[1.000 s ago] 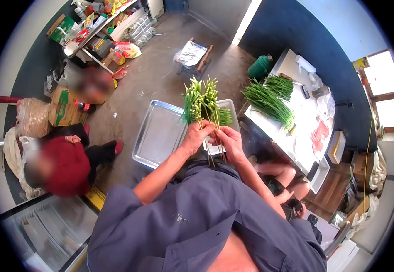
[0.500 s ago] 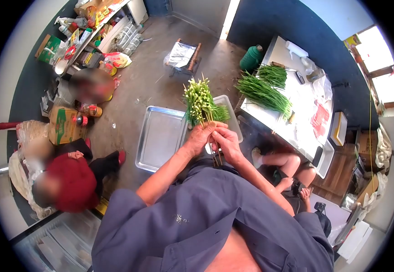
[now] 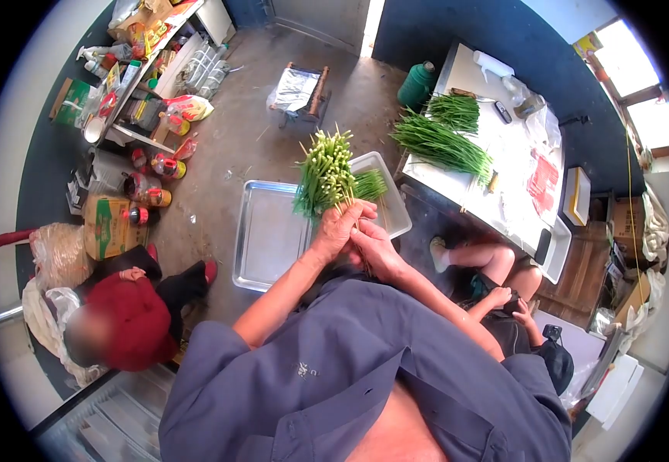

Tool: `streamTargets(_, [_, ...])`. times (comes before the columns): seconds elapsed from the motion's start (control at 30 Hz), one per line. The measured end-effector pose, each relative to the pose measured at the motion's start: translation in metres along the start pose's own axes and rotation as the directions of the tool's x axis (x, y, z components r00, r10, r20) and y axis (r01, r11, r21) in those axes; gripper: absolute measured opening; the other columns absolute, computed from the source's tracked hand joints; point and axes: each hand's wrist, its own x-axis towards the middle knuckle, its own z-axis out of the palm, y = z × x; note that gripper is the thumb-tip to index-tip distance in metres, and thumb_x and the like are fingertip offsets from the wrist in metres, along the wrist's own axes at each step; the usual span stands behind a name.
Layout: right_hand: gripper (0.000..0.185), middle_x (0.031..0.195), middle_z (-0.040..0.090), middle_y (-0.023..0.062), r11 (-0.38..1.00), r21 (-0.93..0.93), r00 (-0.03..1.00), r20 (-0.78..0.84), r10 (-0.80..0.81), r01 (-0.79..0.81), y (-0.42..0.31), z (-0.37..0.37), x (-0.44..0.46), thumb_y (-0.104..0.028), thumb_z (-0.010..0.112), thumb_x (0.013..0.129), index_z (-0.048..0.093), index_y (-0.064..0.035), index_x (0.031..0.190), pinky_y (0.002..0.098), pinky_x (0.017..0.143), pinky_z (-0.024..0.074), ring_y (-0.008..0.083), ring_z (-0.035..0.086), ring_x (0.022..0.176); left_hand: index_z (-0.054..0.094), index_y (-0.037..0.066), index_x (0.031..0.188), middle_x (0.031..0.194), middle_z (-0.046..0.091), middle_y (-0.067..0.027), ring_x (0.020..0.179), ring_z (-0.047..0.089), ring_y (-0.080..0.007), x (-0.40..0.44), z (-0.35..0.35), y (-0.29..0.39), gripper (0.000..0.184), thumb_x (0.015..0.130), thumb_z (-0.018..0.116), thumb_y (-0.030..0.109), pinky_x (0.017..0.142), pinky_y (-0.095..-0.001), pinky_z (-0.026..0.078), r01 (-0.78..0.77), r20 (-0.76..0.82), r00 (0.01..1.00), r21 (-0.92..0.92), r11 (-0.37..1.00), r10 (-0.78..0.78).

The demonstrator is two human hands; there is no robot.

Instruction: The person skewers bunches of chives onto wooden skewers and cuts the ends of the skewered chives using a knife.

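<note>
A bunch of skewers threaded with green stalks that look like chives (image 3: 326,169) fans out in front of me, pale cut ends facing up. My left hand (image 3: 336,232) is closed around the thin sticks (image 3: 347,202) just below the greens. Close against it, my right hand (image 3: 377,250) has its fingers curled round the lower part of the sticks, which is mostly hidden. Under the bunch are a shiny metal tray (image 3: 246,239) and, to its right, a pale plastic tub (image 3: 400,212) with more cut greens (image 3: 369,185) in it.
On the right, a white table (image 3: 515,173) carries long loose greens (image 3: 442,146), a phone and plastic bags. A green thread cone (image 3: 417,85) stands beside it. A low stool (image 3: 298,91) is ahead. One person (image 3: 122,316) sits left, another (image 3: 496,285) right.
My hands have drawn closer together on the sticks, and the right fingers now wrap further round them. The stick ends that showed below the hands are now mostly covered. The view has shifted slightly.
</note>
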Motion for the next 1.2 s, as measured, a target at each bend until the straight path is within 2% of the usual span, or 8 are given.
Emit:
streamTargets(0.2, [0.015, 0.066, 0.050, -0.0035, 1.000, 0.018, 0.986, -0.165, 0.013, -0.011, -0.011, 0.004, -0.001, -0.024, 0.053, 0.102, 0.056, -0.0133, 0.091, 0.0212, 0.039, 0.0233, 0.0049, 0.033, 0.045, 0.069, 0.001, 0.104, 0.105, 0.070, -0.0112, 0.092, 0.066, -0.0177, 0.006, 0.000, 0.021, 0.033, 0.103, 0.054, 0.030, 0.086, -0.0317, 0.053, 0.162, 0.066, 0.985, -0.036, 0.986, -0.160])
streamTargets(0.27, [0.014, 0.064, 0.048, -0.0037, 1.000, 0.029, 0.982, -0.189, -0.001, 0.007, -0.020, 0.006, -0.004, -0.023, 0.054, 0.101, 0.056, -0.0135, 0.092, 0.0213, 0.039, 0.0217, 0.0047, 0.031, 0.044, 0.070, 0.002, 0.106, 0.100, 0.071, -0.0104, 0.090, 0.067, -0.0177, 0.005, -0.021, 0.030, 0.031, 0.102, 0.056, 0.029, 0.085, -0.0302, 0.053, 0.394, 0.402, 0.852, -0.067, 0.917, -0.336])
streamTargets(0.4, [0.017, 0.064, 0.051, -0.0020, 0.999, 0.036, 0.978, -0.209, 0.025, -0.018, -0.035, -0.009, -0.009, -0.023, 0.058, 0.097, 0.059, -0.0094, 0.087, 0.0218, 0.041, 0.0275, 0.0057, 0.040, 0.048, 0.069, -0.001, 0.113, 0.099, 0.073, -0.0069, 0.091, 0.068, -0.0140, 0.003, -0.062, 0.079, 0.022, 0.096, 0.060, 0.009, 0.079, -0.0268, 0.053, 0.180, -0.023, 0.983, 0.296, 0.938, -0.181])
streamTargets(0.53, [0.020, 0.060, 0.046, -0.0025, 0.998, -0.048, 0.985, -0.161, -0.054, 0.046, -0.039, -0.014, -0.009, -0.025, 0.054, 0.101, 0.058, -0.0069, 0.093, 0.0223, 0.039, 0.0217, 0.0052, 0.031, 0.043, 0.063, -0.001, 0.128, 0.129, 0.065, -0.0099, 0.122, 0.057, -0.0178, 0.044, -0.084, 0.092, 0.039, 0.101, 0.047, 0.021, 0.105, -0.0323, 0.043, -0.306, -0.141, 0.902, 0.457, 0.835, 0.408])
streamTargets(0.63, [0.024, 0.060, 0.050, -0.0025, 0.985, -0.146, 0.992, -0.079, -0.102, 0.090, -0.043, -0.017, -0.014, -0.029, 0.060, 0.098, 0.060, -0.0070, 0.088, 0.0232, 0.041, 0.0292, 0.0057, 0.039, 0.046, 0.057, -0.002, 0.136, 0.139, 0.059, -0.0090, 0.133, 0.049, -0.0184, 0.078, -0.082, 0.086, 0.052, 0.106, 0.034, 0.035, 0.113, -0.0339, 0.034, -0.195, -0.090, 0.979, -0.146, 0.970, 0.184])
streamTargets(0.73, [0.025, 0.061, 0.050, -0.0028, 0.985, -0.154, 0.994, -0.068, -0.082, 0.070, -0.044, -0.018, -0.023, -0.029, 0.061, 0.098, 0.060, -0.0072, 0.087, 0.0230, 0.042, 0.0296, 0.0056, 0.039, 0.047, 0.048, -0.002, 0.143, 0.139, 0.058, -0.0102, 0.130, 0.051, -0.0210, 0.078, -0.066, 0.092, 0.081, 0.103, 0.024, 0.064, 0.113, -0.0358, 0.036, -0.100, 0.124, 0.981, -0.341, 0.935, 0.150])
streamTargets(0.97, [0.023, 0.060, 0.045, -0.0047, 0.997, -0.071, 1.000, -0.013, -0.026, 0.025, -0.041, -0.017, -0.038, -0.026, 0.070, 0.095, 0.056, -0.0096, 0.085, 0.0223, 0.041, 0.0228, 0.0037, 0.034, 0.046, 0.039, -0.002, 0.149, 0.148, 0.048, -0.0104, 0.128, 0.051, -0.0195, 0.072, -0.051, 0.088, 0.091, 0.096, 0.039, 0.072, 0.111, -0.0367, 0.040, -0.062, 0.266, 0.956, -0.238, 0.969, 0.126])
streamTargets(1.2, [0.024, 0.063, 0.049, -0.0054, 0.992, -0.115, 0.998, -0.036, 0.052, -0.056, -0.030, -0.018, -0.042, -0.028, 0.070, 0.094, 0.059, -0.0086, 0.086, 0.0220, 0.043, 0.0287, 0.0035, 0.040, 0.050, 0.064, 0.000, 0.116, 0.108, 0.069, -0.0075, 0.097, 0.065, -0.0149, 0.066, -0.040, 0.057, 0.090, 0.093, 0.028, 0.079, 0.090, -0.0324, 0.053, -0.068, 0.180, 0.981, -0.021, 0.997, 0.071])
